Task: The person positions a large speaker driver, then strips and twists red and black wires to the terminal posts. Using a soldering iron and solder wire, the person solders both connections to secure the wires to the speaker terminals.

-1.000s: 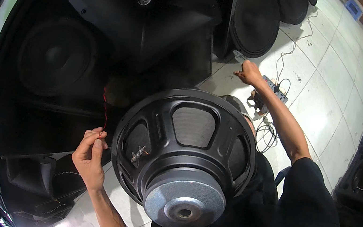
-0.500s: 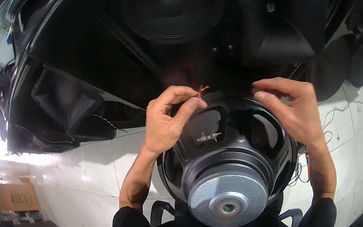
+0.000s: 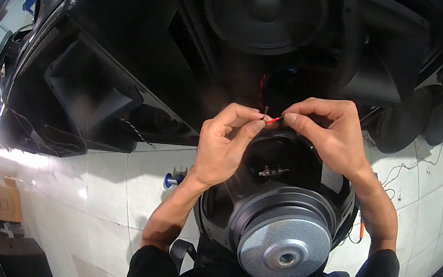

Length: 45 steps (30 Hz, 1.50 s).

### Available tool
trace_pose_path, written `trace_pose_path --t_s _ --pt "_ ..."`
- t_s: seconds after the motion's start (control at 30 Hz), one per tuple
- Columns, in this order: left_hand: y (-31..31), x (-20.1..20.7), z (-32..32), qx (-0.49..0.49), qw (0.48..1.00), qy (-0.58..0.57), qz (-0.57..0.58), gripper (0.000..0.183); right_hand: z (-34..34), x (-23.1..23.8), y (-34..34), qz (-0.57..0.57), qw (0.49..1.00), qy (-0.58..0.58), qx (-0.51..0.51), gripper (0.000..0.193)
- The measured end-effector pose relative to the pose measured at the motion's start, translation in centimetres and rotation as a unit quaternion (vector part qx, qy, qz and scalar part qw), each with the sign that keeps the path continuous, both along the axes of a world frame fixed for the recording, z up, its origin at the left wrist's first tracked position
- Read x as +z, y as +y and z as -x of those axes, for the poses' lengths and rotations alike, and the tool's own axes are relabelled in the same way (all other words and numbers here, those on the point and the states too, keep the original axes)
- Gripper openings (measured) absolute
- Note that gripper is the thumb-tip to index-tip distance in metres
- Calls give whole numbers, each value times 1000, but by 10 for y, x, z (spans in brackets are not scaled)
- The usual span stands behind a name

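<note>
Floor: pale tiles (image 3: 102, 195) spread around us, brightest at the left.
Room: dark speaker cabinets (image 3: 128, 31) crowd the far side; a cardboard box (image 3: 0, 201) stands lower left.
Nearby: we see a blue spool (image 3: 169, 180) beside our left forearm and an orange handle (image 3: 361, 229) near our right.
In the way: our fingers partly hide the far rim of the speaker driver (image 3: 274, 205), its magnet toward us.
Hands: left hand (image 3: 220, 151) and right hand (image 3: 337, 135) both pinch the red wire (image 3: 273, 120), near that rim.

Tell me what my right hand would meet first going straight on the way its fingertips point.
Your right hand has the red wire at its fingertips; straight past that, it would likely meet your left hand first, though depth is unclear.
</note>
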<state>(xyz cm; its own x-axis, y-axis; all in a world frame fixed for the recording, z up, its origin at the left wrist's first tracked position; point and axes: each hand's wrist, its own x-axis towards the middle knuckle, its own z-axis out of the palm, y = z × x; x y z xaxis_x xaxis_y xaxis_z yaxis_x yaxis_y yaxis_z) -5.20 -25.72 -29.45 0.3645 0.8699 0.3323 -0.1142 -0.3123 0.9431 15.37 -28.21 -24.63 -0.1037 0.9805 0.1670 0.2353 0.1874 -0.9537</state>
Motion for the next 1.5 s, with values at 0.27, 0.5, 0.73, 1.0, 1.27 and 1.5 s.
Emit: trace_pose_path --t_s 0.27,0.5,0.73,1.0,1.27,1.5 --pt "2 -4 -4 14 998 -61 15 14 0 -12 -1 10 998 2 -65 17" --pt "12 -1 5 -1 973 122 -195 9 -8 -6 13 -4 1000 -20 -7 15" --pt "15 -1 1 100 887 223 -391 15 0 -2 12 -312 922 -228 -13 14" --pt "7 -3 0 140 948 165 -235 17 -6 -10 7 -124 980 -154 -1 36" --pt "12 -10 4 66 991 46 -111 15 -3 -11 6 -174 975 -138 4 13" --pt "8 -17 7 12 1000 -4 -22 9 -6 -25 -7 -163 979 -125 7 8"
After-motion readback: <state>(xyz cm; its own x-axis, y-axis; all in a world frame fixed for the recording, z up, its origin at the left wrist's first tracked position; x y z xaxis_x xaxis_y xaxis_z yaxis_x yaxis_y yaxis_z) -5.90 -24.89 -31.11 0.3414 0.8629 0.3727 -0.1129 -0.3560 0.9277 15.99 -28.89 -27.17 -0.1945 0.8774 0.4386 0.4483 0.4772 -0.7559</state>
